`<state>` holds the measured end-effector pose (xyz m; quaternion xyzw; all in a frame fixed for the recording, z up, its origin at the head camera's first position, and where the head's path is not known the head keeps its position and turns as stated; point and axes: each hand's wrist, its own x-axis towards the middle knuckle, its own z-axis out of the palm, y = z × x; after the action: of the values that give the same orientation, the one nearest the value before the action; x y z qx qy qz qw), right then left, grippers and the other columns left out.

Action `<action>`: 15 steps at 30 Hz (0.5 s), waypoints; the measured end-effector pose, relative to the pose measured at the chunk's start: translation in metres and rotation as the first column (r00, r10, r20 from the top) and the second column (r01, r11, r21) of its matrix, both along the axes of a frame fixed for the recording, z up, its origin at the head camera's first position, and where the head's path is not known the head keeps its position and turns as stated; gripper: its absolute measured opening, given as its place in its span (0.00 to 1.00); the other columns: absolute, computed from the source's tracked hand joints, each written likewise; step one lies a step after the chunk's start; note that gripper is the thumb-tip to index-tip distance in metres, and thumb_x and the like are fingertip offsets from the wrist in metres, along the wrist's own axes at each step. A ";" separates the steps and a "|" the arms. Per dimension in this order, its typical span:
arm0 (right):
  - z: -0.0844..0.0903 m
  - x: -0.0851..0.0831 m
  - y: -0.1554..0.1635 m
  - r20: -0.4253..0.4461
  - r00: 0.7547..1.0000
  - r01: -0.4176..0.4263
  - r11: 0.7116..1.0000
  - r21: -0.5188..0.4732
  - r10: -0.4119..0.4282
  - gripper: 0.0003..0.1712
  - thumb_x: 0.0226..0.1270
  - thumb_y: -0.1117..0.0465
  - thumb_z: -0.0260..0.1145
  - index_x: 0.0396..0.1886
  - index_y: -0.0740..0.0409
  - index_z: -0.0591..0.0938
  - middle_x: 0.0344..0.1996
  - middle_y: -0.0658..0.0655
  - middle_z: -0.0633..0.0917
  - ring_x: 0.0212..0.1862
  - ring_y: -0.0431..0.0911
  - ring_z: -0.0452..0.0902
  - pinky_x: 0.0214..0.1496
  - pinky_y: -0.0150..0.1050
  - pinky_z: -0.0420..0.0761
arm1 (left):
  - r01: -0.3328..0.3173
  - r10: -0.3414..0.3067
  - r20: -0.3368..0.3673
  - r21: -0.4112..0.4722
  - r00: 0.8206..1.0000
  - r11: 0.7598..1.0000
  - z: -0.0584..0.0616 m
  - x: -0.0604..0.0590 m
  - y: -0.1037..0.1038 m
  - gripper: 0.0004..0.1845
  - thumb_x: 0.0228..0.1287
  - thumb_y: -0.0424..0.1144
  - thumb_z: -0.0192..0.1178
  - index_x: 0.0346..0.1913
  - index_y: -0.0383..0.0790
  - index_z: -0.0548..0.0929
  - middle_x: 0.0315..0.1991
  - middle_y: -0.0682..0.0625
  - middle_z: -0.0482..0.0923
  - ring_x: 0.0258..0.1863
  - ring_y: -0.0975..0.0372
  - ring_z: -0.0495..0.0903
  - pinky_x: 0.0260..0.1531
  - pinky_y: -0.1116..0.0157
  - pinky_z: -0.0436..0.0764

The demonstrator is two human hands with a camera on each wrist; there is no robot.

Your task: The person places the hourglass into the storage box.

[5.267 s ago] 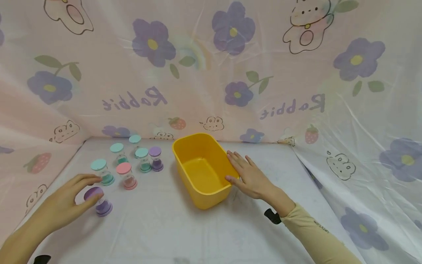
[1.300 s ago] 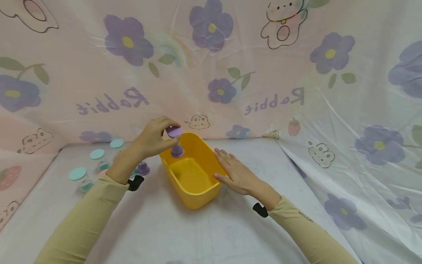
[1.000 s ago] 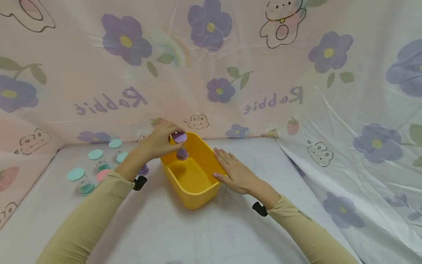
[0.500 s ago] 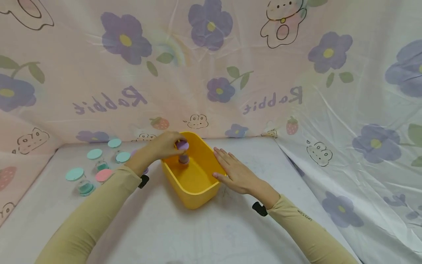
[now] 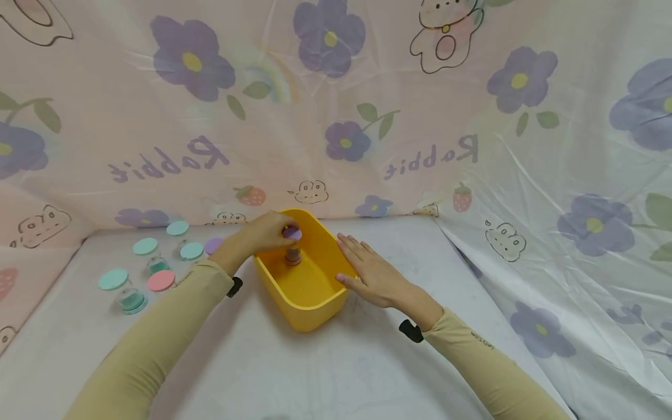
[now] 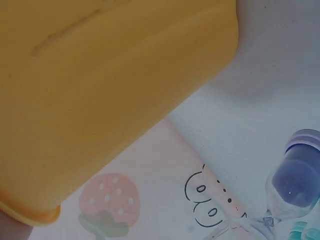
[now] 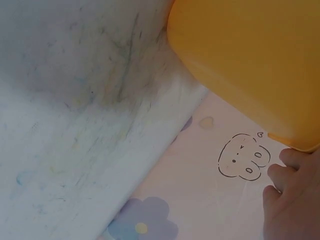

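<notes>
The left hand pinches the purple cap of a small sand timer with curled fingers, holding it upright inside the far end of the yellow tub. The right hand lies with fingers spread flat against the tub's right rim. Six more timers stand left of the tub, leaving bare tabletop near the person.

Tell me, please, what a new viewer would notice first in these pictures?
First, the yellow tub mid-table, where the left hand holds a purple sand timer inside it. The right hand rests flat against the tub's right rim. More sand timers, mint, pink and purple, stand to the left.
</notes>
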<state>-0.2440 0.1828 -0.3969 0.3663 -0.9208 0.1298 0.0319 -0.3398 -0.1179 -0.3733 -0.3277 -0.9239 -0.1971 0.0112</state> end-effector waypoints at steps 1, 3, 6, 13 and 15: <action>0.000 0.000 0.000 -0.001 1.000 0.000 1.000 -0.001 0.000 0.45 0.84 0.39 0.46 0.85 0.62 0.47 0.85 0.57 0.48 0.84 0.53 0.43 0.84 0.52 0.45 | 0.000 0.000 0.001 -0.003 1.000 1.000 0.000 0.000 0.000 0.16 0.65 0.38 0.72 0.53 0.35 0.88 0.42 0.47 0.87 0.39 0.57 0.81 0.48 0.56 0.83; 0.000 0.001 0.000 -0.002 1.000 0.000 1.000 -0.005 0.000 0.46 0.84 0.38 0.46 0.85 0.62 0.47 0.85 0.57 0.48 0.84 0.54 0.43 0.84 0.53 0.45 | -0.001 0.001 0.000 -0.009 1.000 1.000 -0.001 -0.001 0.000 0.16 0.65 0.38 0.72 0.53 0.35 0.87 0.41 0.47 0.86 0.39 0.57 0.81 0.48 0.56 0.83; 0.000 0.001 0.000 0.000 1.000 0.004 1.000 -0.010 -0.004 0.46 0.84 0.38 0.46 0.85 0.61 0.47 0.85 0.57 0.48 0.84 0.53 0.43 0.84 0.54 0.46 | -0.001 0.001 0.002 -0.018 1.000 1.000 -0.002 -0.001 0.001 0.16 0.66 0.38 0.71 0.54 0.36 0.87 0.41 0.48 0.86 0.39 0.57 0.81 0.48 0.57 0.83; 0.000 0.000 0.000 0.007 1.000 0.012 1.000 -0.008 -0.011 0.45 0.84 0.39 0.48 0.85 0.60 0.46 0.85 0.56 0.48 0.84 0.51 0.42 0.84 0.54 0.46 | -0.007 0.007 0.008 -0.057 1.000 0.998 -0.004 0.000 0.002 0.19 0.69 0.36 0.69 0.60 0.34 0.85 0.48 0.44 0.87 0.45 0.54 0.83 0.52 0.55 0.83; 0.000 0.001 -0.001 0.007 1.000 0.012 1.000 -0.009 -0.011 0.45 0.84 0.39 0.48 0.85 0.61 0.46 0.85 0.56 0.48 0.84 0.53 0.43 0.84 0.54 0.46 | -0.003 0.003 -0.003 -0.069 1.000 0.998 -0.005 0.000 0.001 0.19 0.69 0.36 0.69 0.60 0.34 0.85 0.50 0.43 0.86 0.47 0.53 0.84 0.54 0.54 0.83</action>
<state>-0.2435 0.1822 -0.3969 0.3604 -0.9224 0.1352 0.0312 -0.3401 -0.1168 -0.3781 -0.3267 -0.9307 -0.1644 0.0015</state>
